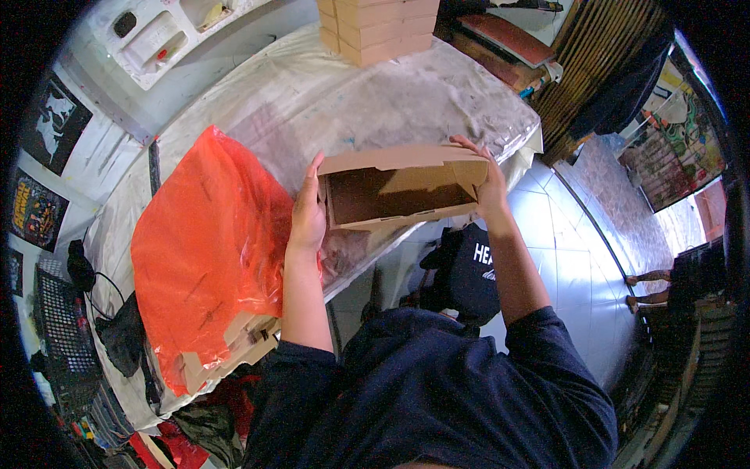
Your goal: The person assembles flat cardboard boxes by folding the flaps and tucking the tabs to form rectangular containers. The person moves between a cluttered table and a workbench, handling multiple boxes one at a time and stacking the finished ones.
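Between my two hands is a brown cardboard box (406,221), its long opening facing me so that the dark inside shows. A flap stands along its far edge. My left hand (307,211) presses flat against the box's left end, fingers pointing up. My right hand (486,176) grips the right end, with the thumb and fingers at the upper right corner. Left of my left forearm, a large orange plastic bag (215,242) lies on the covered table (375,102), with flat cardboard pieces (250,332) sticking out of its near end.
A stack of cardboard boxes (378,31) stands at the table's far edge. A red-topped item (506,39) lies beyond the far right corner. Below the table's near edge is a dark printed cloth (465,270). A black plastic crate (66,336) stands at the left, and another person's legs (650,289) show far right.
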`<control>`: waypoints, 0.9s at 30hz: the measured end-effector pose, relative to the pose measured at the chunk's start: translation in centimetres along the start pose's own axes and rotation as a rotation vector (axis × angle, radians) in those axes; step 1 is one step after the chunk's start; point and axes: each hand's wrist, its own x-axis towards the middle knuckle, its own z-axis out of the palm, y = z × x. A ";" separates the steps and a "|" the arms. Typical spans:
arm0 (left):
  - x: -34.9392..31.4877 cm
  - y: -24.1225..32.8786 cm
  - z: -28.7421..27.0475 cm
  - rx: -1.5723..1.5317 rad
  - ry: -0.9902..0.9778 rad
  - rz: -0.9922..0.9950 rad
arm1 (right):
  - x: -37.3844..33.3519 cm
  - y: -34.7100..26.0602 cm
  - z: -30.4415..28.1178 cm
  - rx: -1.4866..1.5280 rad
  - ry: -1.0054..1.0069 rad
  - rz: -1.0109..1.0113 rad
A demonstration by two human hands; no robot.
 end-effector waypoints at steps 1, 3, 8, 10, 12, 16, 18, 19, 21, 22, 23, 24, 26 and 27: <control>0.3 -0.2 0.1 0.052 0.041 -0.002 | -0.3 0.0 0.2 -0.055 0.056 -0.014; 0.3 0.0 0.2 0.171 0.136 -0.012 | -0.2 -0.6 1.2 -0.096 0.106 0.012; 1.3 4.7 3.3 0.542 0.278 -0.038 | 0.3 -0.7 0.9 -0.128 0.262 0.103; 2.1 6.4 4.6 0.657 0.339 -0.047 | 0.6 0.0 0.2 -0.080 0.380 0.148; 2.9 8.0 5.6 0.748 0.377 -0.098 | 1.0 0.3 0.4 -0.158 0.442 0.111; 6.1 8.5 4.9 0.980 0.350 -0.093 | 1.0 0.4 1.0 -0.485 0.453 0.032; 7.6 9.1 4.7 1.062 0.286 -0.226 | 1.3 0.8 0.9 -0.361 0.503 0.152; 8.1 9.3 4.5 1.076 0.267 -0.230 | 1.4 1.0 0.9 -0.298 0.526 0.212; 8.8 9.2 3.9 1.100 0.226 -0.244 | 0.5 0.7 2.1 -0.381 0.510 0.109; 8.8 8.8 3.6 1.081 0.247 -0.237 | 0.2 0.6 2.6 -0.422 0.500 0.058; 8.8 8.4 3.6 1.061 0.266 -0.231 | 0.2 0.6 2.7 -0.462 0.511 0.040; 8.7 8.2 3.5 1.041 0.287 -0.225 | 0.1 0.6 2.7 -0.502 0.521 0.022; 6.5 7.5 3.7 0.898 0.349 -0.214 | 0.2 0.8 2.6 -0.452 0.516 0.021; 5.2 7.3 3.7 0.825 0.378 -0.209 | 0.2 1.3 2.3 -0.363 0.500 0.039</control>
